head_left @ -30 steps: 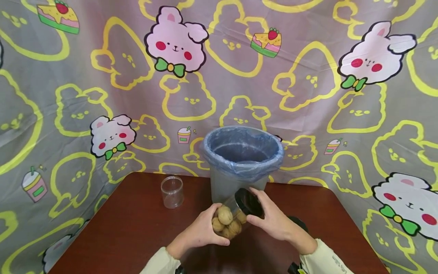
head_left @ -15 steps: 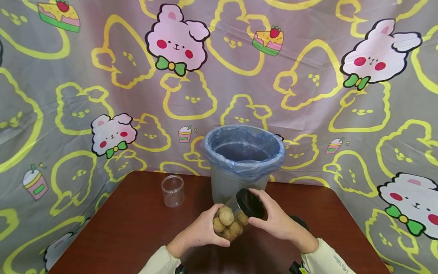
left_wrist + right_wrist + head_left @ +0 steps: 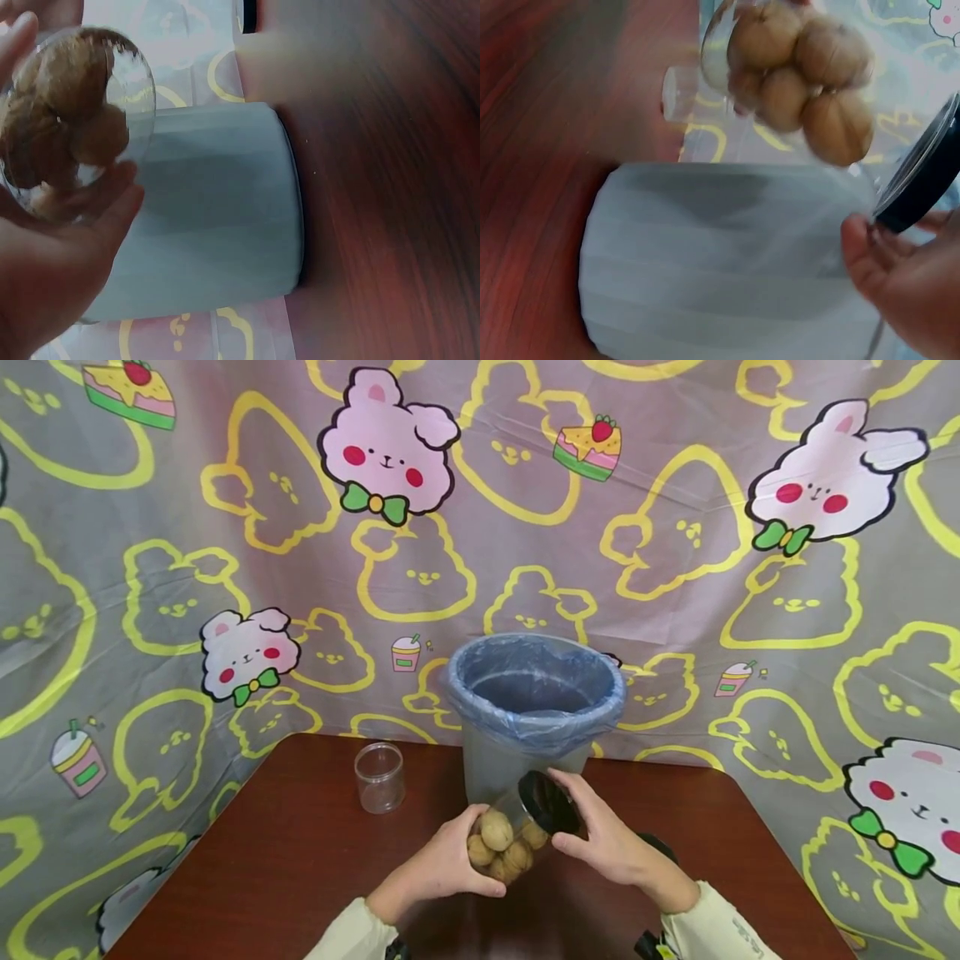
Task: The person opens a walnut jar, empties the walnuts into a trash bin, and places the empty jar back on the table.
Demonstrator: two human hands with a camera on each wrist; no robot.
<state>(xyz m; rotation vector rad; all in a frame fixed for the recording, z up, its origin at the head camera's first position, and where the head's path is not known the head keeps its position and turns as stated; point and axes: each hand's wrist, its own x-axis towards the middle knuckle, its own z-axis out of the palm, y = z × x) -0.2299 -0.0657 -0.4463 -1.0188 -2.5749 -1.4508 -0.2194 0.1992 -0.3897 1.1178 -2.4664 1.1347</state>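
Holding tilted jar (image 3: pixel 513 808) of walnuts (image 3: pixel 497 832) | left grip (image 3: pixel 450 860) clamped round jar | right grip (image 3: pixel 602 837) clamped on black lid (image 3: pixel 547 803) | clear container (image 3: pixel 380 789) far left

We see a clear jar (image 3: pixel 516 815) of brown walnuts (image 3: pixel 497 832), tilted above the table (image 3: pixel 292 843), between its side edges, black lid (image 3: pixel 546 805) uppermost.

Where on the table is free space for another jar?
Bare table: in front of the clear cup, and right of the bin. Crowded: before the bin, where the left hand and right hand hold the filled jar.
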